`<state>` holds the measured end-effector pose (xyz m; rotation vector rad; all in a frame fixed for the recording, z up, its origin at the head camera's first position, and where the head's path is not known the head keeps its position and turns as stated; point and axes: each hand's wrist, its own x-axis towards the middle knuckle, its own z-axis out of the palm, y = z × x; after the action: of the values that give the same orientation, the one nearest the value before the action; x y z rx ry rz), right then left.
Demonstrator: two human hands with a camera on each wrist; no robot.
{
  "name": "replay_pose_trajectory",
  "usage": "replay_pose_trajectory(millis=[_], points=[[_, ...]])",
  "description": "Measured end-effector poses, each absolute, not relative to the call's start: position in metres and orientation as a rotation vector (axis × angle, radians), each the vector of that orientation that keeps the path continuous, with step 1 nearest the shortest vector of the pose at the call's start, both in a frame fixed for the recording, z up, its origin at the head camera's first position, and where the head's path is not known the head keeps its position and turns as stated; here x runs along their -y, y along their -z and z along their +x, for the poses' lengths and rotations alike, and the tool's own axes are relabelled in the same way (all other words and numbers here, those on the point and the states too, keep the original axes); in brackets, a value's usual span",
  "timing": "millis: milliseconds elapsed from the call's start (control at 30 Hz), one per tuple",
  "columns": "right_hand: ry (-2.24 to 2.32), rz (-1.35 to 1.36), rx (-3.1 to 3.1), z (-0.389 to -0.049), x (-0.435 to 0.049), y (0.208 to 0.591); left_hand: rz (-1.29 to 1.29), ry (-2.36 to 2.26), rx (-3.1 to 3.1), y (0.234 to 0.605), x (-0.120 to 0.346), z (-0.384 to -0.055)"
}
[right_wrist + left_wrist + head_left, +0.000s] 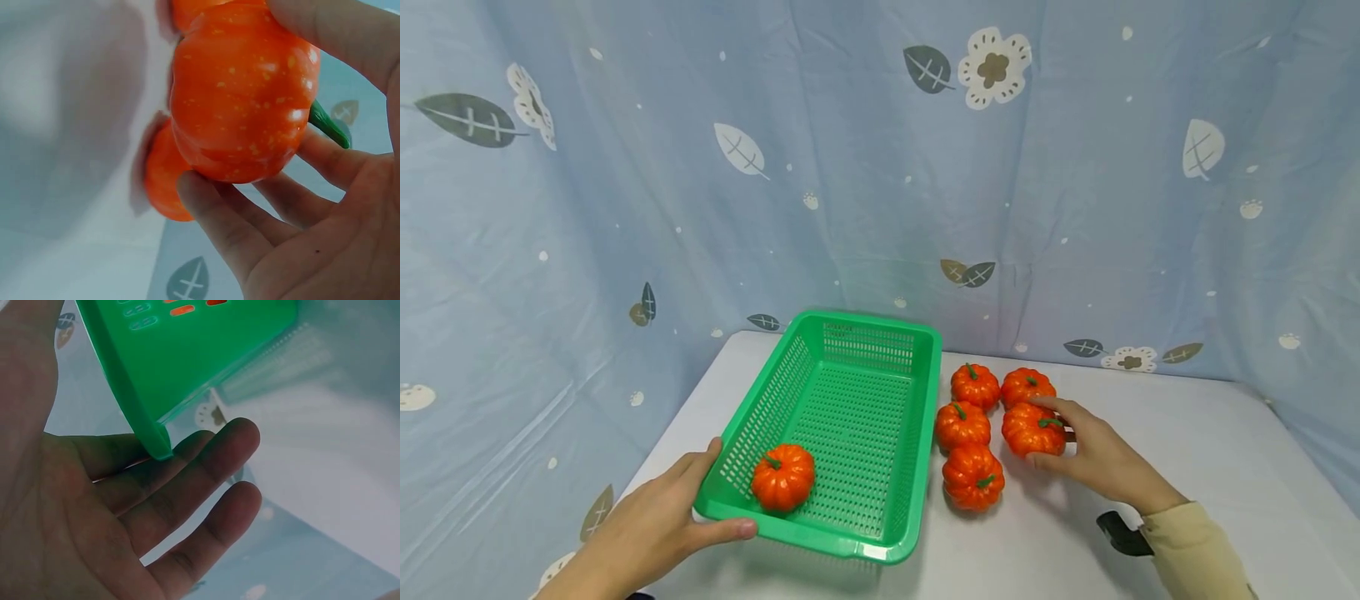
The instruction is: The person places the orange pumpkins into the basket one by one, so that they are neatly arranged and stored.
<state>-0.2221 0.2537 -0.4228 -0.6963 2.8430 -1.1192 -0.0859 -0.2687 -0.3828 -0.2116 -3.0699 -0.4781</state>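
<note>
A green slotted basket [880, 323] sits on the white table, with one orange toy pumpkin [783, 476] in its near left corner. My left hand [688, 508] grips that corner, thumb along the front rim and fingers [212, 456] under the basket's edge [187, 369]. To the right of the basket lie several more pumpkins [962, 425]. My right hand [1097, 458] holds the rightmost pumpkin [1033, 429], its fingers [219, 225] curled around the orange body [244, 94]. Another pumpkin [164, 187] shows just behind it.
The white table [1225, 467] stretches bare to the right of the pumpkins. A blue curtain with leaf and flower prints [850, 167] hangs close behind and at both sides. A black object [1122, 533] lies by my right wrist.
</note>
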Motion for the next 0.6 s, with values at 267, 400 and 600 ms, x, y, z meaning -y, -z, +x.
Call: replay_pose_trajectory(millis=[267, 400, 600], points=[[1.176, -0.718, -2.897, -0.227, -0.243, 0.415, -0.229, 0.478, 3.075, 0.383, 0.269, -0.086], [1.195, -0.755, -2.916, -0.229, -0.237, 0.408, -0.224, 0.479, 3.068, 0.383, 0.269, -0.087], [1.180, -0.810, -2.920, -0.229, -0.225, 0.396, -0.218, 0.490, 3.100, 0.382, 0.270, -0.087]])
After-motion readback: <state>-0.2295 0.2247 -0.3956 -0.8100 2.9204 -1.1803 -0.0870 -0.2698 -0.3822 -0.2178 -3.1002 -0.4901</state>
